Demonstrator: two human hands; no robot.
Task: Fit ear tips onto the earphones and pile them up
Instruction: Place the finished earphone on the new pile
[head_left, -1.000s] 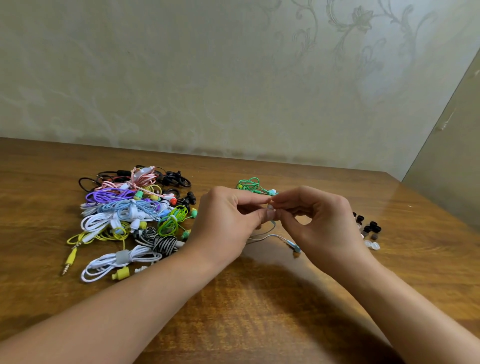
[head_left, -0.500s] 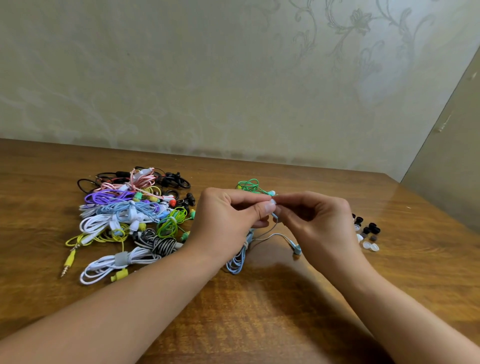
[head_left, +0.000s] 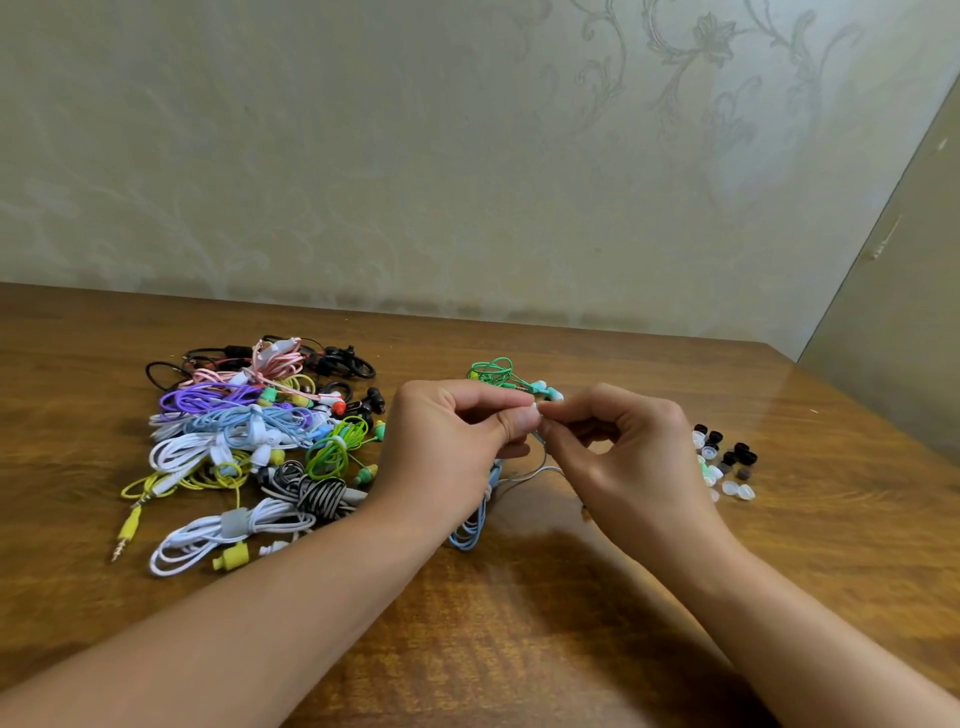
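My left hand (head_left: 447, 441) and my right hand (head_left: 618, 452) meet fingertip to fingertip above the middle of the table. Between them they pinch the earbud end of a light blue earphone (head_left: 470, 525); its coiled cable hangs down below my left hand to the wood. The earbud and any ear tip are hidden by my fingertips. A green earphone (head_left: 498, 374) lies just behind my hands. A pile of coloured earphones (head_left: 249, 441) covers the table to the left. Loose black and clear ear tips (head_left: 724, 462) lie to the right of my right hand.
The wooden table (head_left: 519, 623) runs up to a patterned wall at the back. Its right edge slants away past the ear tips. A yellow-green jack plug (head_left: 127, 530) sticks out of the pile at the front left.
The blue cable coil has dropped into view below my left hand. Both hands stay pinched together in nearly the same place, the fingertips working slightly.
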